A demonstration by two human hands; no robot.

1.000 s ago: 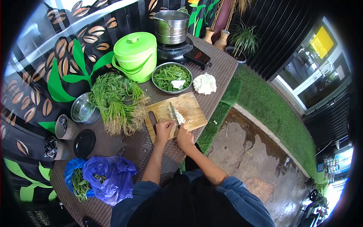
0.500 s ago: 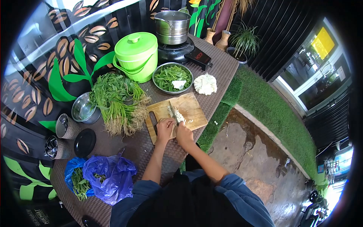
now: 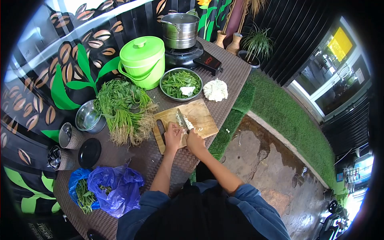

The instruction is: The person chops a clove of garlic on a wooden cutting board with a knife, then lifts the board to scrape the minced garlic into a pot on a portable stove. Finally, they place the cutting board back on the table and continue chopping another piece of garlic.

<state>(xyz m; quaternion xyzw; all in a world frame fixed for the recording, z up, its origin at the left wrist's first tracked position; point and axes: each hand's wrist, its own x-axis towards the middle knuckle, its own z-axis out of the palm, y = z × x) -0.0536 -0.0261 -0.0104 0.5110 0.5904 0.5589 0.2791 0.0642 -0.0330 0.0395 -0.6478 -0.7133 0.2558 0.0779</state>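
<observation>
My right hand [image 3: 196, 143] is closed around the handle of a kitchen knife [image 3: 182, 119], its blade pointing away from me over a wooden cutting board [image 3: 204, 114]. Finely chopped white bits [image 3: 189, 125], perhaps garlic, lie along both sides of the blade. Just left of the knife, my left hand [image 3: 173, 136] has its fingers bent together near the blade; whatever they pinch, if anything, is hidden. A dark-handled tool [image 3: 161, 126] rests on the board's left edge, partly behind my left hand.
Rooted greens [image 3: 124, 110] lie left of the board. Beyond it stand a bowl of cut leaves [image 3: 181, 83], a white crumpled mound [image 3: 215, 90], a lidded green bucket [image 3: 143, 60] and a pot [image 3: 180, 32] on a stove [image 3: 184, 56]. Plastic bags [image 3: 116, 190] sit near left.
The knife blade has turned slightly, showing more of its flat side. My left fingers have shifted and lifted a little beside it. My right hand keeps its hold; the view has moved slightly.
</observation>
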